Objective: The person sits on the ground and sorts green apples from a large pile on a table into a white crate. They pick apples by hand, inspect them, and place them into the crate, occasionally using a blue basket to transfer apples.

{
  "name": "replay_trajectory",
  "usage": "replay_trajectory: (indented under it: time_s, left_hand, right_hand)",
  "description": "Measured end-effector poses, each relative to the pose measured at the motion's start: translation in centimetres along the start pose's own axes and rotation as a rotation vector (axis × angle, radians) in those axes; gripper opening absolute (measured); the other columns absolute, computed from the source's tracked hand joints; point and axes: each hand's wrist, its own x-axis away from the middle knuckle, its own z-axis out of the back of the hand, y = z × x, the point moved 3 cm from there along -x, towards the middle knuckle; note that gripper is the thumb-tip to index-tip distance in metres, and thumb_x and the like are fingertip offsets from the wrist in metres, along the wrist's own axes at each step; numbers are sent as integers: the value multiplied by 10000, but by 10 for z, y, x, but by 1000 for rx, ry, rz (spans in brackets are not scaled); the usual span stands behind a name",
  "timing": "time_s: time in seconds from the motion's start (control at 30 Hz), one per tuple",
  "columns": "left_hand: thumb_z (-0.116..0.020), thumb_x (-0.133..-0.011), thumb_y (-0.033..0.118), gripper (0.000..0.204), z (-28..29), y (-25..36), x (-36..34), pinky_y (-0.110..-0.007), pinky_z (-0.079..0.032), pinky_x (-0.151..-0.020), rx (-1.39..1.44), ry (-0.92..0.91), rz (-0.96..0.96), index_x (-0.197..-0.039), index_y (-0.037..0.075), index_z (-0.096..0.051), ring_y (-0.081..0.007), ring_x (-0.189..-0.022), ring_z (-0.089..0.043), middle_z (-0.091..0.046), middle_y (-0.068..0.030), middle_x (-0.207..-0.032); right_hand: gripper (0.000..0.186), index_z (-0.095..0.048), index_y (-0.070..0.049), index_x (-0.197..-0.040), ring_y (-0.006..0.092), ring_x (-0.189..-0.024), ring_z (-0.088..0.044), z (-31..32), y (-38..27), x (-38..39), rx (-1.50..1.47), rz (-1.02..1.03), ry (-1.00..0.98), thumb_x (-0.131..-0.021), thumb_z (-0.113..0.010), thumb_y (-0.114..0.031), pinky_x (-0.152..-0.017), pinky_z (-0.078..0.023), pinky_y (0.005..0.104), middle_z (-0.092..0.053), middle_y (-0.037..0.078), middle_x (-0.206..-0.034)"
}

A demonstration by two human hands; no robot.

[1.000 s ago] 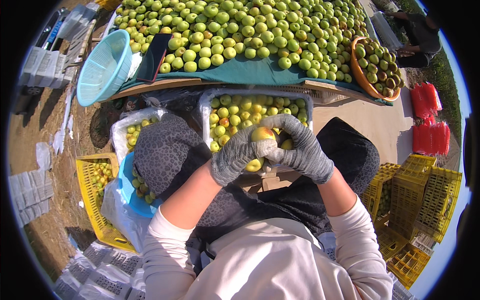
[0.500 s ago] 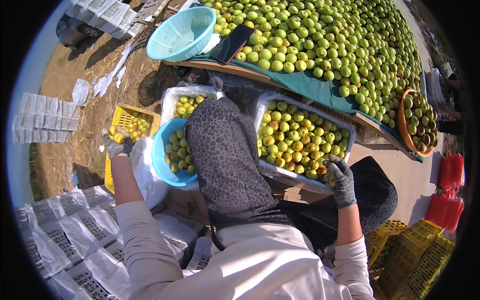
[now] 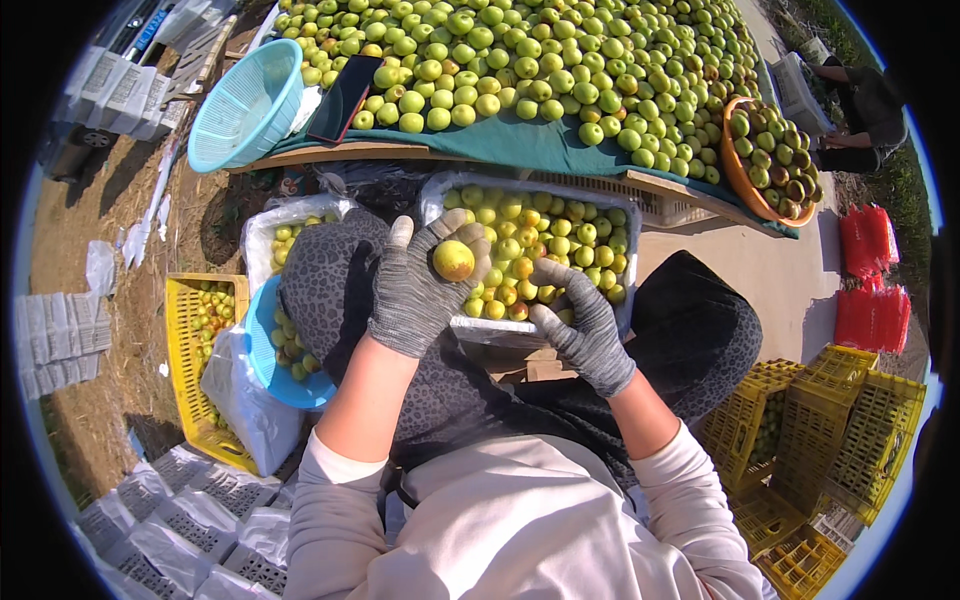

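Note:
My left hand point(image 3: 412, 285), in a grey knit glove, is raised over my lap with its palm up. A round yellow-green apple-like fruit point(image 3: 454, 261) with a brownish blush rests in it, held by the curled fingers. My gloved right hand point(image 3: 587, 333) hovers at the near right edge of a white lined crate point(image 3: 632, 270). Its thumb and fingers are apart, and I see nothing gripped between them. Similar fruits point(image 3: 570, 240) fill that crate, many with reddish-brown patches. To the left, beside my knee, a blue basket point(image 3: 262, 345) holds more of them.
A large heap of green fruit point(image 3: 560, 70) covers a cloth-lined table ahead, with a phone point(image 3: 345, 98), a light-blue basket point(image 3: 245, 105) and a full orange basket point(image 3: 738, 165). Yellow crates stand left point(image 3: 185, 370) and right point(image 3: 830, 430). Another person point(image 3: 868, 110) is far right.
My left hand has come from the yellow crate at left to above my lap, with a fruit in it. My right hand has moved inward, toward the left hand. The view has shifted.

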Motion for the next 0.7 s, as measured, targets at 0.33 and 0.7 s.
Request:
replay_trajectory:
  time_s: [0.33,0.7]
  left_hand:
    - [-453,-959,427,539,82,-119,-6,-431,-404,-1029,-187,334,294,-1356,64,-428,-257,-1197,-506,-508,-131,-1293]
    - [-601,-904,241,328,138,-139,-50,-304,-537,-764,-522,531,227,-1195,92,-580,-177,-873,-632,-644,-55,-1047]
  right_hand:
    - [509,-544,-126,-1230,337,-872,-624,-23,84,8,529,-14,-206,-768,-720,-247,-761,-531,403,-593,125,-1030]
    - [440,-599,-69,-1132,304,-989,-587,78,204,-34,667,-502,308,-744,-740,-221,-862,-485,395,-601,141,-1051]
